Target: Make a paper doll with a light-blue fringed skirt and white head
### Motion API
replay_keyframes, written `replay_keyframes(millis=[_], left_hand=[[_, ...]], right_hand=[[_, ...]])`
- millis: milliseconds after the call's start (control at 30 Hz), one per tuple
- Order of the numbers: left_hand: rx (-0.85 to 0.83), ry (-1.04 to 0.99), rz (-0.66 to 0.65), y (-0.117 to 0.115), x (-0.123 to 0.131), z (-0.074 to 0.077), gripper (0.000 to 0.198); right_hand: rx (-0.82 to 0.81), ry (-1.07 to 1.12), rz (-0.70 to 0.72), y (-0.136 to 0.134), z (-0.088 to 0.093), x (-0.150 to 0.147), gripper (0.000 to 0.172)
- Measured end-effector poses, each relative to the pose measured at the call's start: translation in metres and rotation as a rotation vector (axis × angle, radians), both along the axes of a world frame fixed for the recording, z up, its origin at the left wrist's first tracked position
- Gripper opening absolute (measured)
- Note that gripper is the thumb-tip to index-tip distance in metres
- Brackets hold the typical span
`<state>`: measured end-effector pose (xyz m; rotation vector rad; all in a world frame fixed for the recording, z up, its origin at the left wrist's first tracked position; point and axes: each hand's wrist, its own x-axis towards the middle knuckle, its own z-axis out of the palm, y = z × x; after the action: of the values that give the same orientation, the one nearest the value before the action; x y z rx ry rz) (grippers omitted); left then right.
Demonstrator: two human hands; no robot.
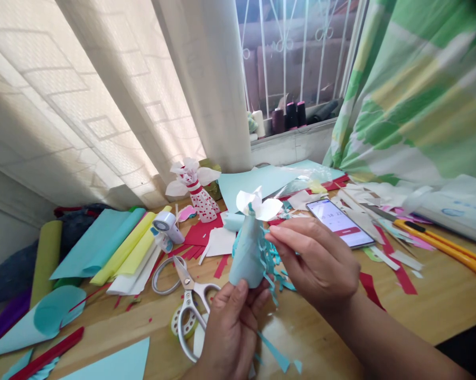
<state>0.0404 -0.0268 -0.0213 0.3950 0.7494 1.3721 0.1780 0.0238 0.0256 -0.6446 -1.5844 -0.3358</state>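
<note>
**Big pale curtain (114, 95), cluttered tabletop (130, 316), little blue paper cone (246, 258) getting all the attention**

So, clock directions are running from that cone, which is sitting mid-view just above the tabletop. The pale curtain's hanging at 10 to 11, and a green patterned curtain (416, 89) is hanging at 2. A light blue sheet (257, 182) is lying at 12.

The right hand (317, 258) is coming in from 3 o'clock, its fingers sitting narrow right by the curly blue fringe (267, 264); can't tell if they're actually pinching any. The left hand (235, 327) is holding the cone from 6, fingers wrapping its bottom edge. White petals (257, 206) are poking out its top.

A red-dotted cone (204, 206) is standing between 10 and 11. Scissors (188, 298) are lying open at 8, a phone (336, 221) is glowing between 2 and 3, and a tape roll (178, 322) is peeking out beside the scissors, also around 8.
</note>
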Motion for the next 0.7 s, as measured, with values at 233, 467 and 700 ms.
replay_keyframes(millis=[233, 467, 700], left_hand=[[-0.002, 0.001, 0.003, -0.0009, 0.0009, 0.0006, 0.008], [0.009, 0.01, 0.002, -0.0018, 0.0011, -0.0011, 0.008], [0.009, -0.003, 0.003, -0.0022, 0.0012, -0.0025, 0.007]], right_hand=[[0.048, -0.016, -0.049, 0.0041, -0.0035, 0.0009, 0.032], [0.056, -0.053, -0.109, 0.0003, -0.0004, 0.0015, 0.03], [0.067, -0.081, -0.071, 0.0006, 0.0035, -0.0011, 0.024]])
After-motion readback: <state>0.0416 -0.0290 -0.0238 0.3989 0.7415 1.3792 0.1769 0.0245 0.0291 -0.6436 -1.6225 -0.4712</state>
